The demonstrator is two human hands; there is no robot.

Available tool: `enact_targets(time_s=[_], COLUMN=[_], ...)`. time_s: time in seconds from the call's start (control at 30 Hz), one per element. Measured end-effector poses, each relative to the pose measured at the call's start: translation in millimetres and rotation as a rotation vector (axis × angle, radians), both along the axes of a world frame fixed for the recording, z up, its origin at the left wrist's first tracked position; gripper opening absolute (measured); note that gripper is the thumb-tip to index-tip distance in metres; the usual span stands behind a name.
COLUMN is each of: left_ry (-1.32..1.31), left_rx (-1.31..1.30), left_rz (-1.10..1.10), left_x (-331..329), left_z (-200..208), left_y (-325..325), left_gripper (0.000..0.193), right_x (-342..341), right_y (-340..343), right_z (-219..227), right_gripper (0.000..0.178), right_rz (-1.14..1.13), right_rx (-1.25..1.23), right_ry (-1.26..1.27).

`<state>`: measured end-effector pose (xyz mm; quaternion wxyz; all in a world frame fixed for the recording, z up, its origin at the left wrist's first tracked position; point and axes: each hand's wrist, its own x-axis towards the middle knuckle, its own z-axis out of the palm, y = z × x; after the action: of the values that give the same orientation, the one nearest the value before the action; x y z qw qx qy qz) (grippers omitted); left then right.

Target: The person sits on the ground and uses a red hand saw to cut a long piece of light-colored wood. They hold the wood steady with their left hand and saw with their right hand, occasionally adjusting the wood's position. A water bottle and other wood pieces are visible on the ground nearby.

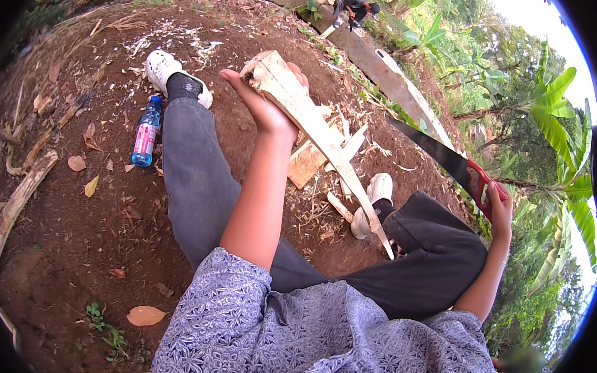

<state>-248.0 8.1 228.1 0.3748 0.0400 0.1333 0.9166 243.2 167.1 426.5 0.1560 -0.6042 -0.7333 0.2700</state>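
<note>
My left hand (272,117) is palm up with thumb and fingers spread to either side, bearing the thick end of a tapered piece of wood (315,133) at upper centre; its narrow tip slants down to the right, near my shoe (360,224). My right hand (501,207), right of centre, is closed around the red handle of a saw (454,163). Wood scraps (307,163) lie behind the piece, and a blue-capped bottle (146,132) lies at upper left on the brown soil (65,246).

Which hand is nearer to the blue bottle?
Left. The left hand, holding the tapered wood piece, is right of the bottle; the right hand, gripping the red-handled saw, is much farther right.
</note>
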Motion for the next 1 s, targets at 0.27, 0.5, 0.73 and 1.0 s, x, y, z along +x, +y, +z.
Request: enact_targets(time_s=[0.27,0.5,0.73,1.0], left_ry=[-0.001,0.1,0.082,0.082], left_rx=[-0.406,-0.53,-0.686,-0.726], left_rz=[0.232,0.237,0.038,-0.218], left_x=[2.8,-10.2,-22.1,-29.7], left_z=[-25.8,-94.4,-123.9,-190.3], left_y=[8.9,25.2,55.8,67.3], left_gripper=[0.112,0.051,0.05,0.052], right_x=[-11.3,-5.5,-17.5,33.7], right_y=[-8.9,-29.1,-54.2,-50.3], right_z=[10.6,21.7,31.5,21.6], right_gripper=[0.026,0.021,0.024,0.047], right_rz=[-0.004,-0.02,-0.014,-0.077], right_rx=[0.005,-0.011,0.066,-0.006], right_ry=[0.011,0.049,0.031,0.028])
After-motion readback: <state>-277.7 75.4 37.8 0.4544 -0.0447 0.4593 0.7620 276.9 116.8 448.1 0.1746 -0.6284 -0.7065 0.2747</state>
